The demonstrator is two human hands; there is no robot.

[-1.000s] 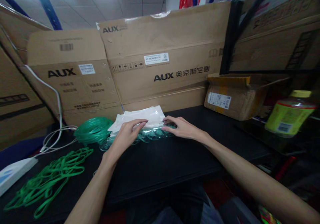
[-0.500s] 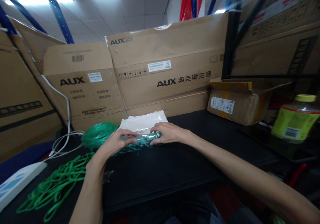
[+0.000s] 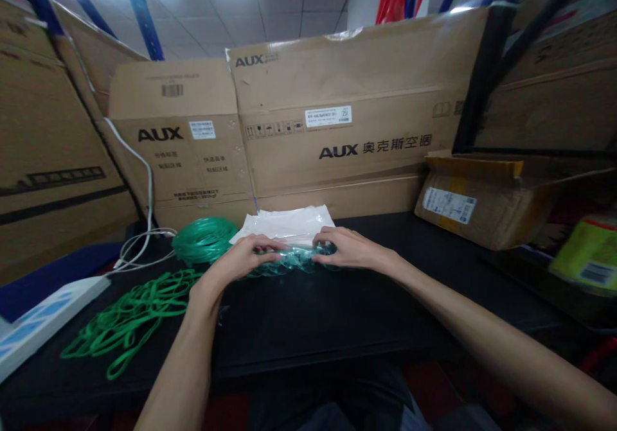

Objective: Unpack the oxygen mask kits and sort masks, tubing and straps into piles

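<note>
A translucent, green-tinted plastic bundle (image 3: 296, 259) with a bumpy, crinkled surface lies across the black table, just in front of a white plastic packet (image 3: 289, 224). My left hand (image 3: 243, 259) is curled around its left end, thumb toward me and fingers over the top. At the right end, my right hand (image 3: 351, 248) grips the bundle in the same way. The exact kind of plastic is unclear. A coil of shiny green plastic cord (image 3: 203, 241) sits beyond my left hand, and a loose heap of flat green bands (image 3: 137, 318) lies left of my left forearm.
Large cardboard AUX cartons (image 3: 337, 180) form a wall behind the table (image 3: 328, 328). An opened small carton (image 3: 482, 206) stands at the right, near a yellow-green labelled bottle (image 3: 590, 254). A white power strip (image 3: 53, 318) and white cable (image 3: 150, 187) are at the left.
My view has turned slightly, so the scene sits further right and a little higher. Both hands stay on the plastic bundle, with little visible movement relative to the packet.
</note>
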